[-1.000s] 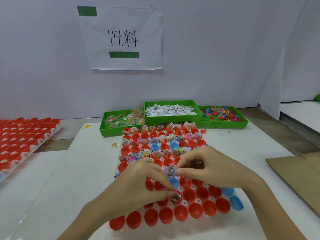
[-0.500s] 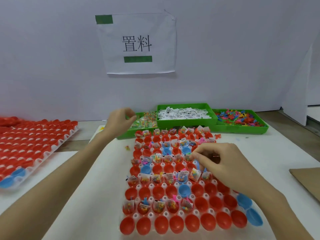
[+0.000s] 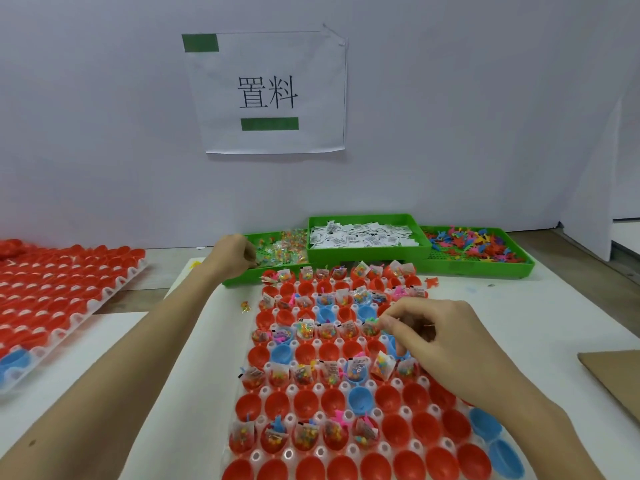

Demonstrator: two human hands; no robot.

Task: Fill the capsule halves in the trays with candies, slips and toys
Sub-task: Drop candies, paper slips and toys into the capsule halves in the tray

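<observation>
A white tray (image 3: 349, 414) in front of me holds rows of red and blue capsule halves (image 3: 277, 403); alternate rows carry candy packets, slips and toys. My left hand (image 3: 232, 255) reaches far to the green candy bin (image 3: 242, 280), its fingers curled over candy packets (image 3: 281, 251) at the bin's near left corner. My right hand (image 3: 437, 336) hovers over the tray's middle right, thumb and forefinger pinching a small green toy (image 3: 372, 320) at a filled half. Behind stand the slips bin (image 3: 363, 251) and the toys bin (image 3: 485, 271).
A second tray of red halves (image 3: 62, 282) lies on the left, with a blue half (image 3: 14, 360) at its near edge. Brown cardboard (image 3: 620, 379) lies at the right. Loose blue halves (image 3: 504, 457) sit off the tray's near right corner. A paper sign (image 3: 273, 95) hangs on the wall.
My left hand left the tray's near rows and travelled up to the candy bin. My right hand stayed pinched over the tray's middle. The view tilted upward.
</observation>
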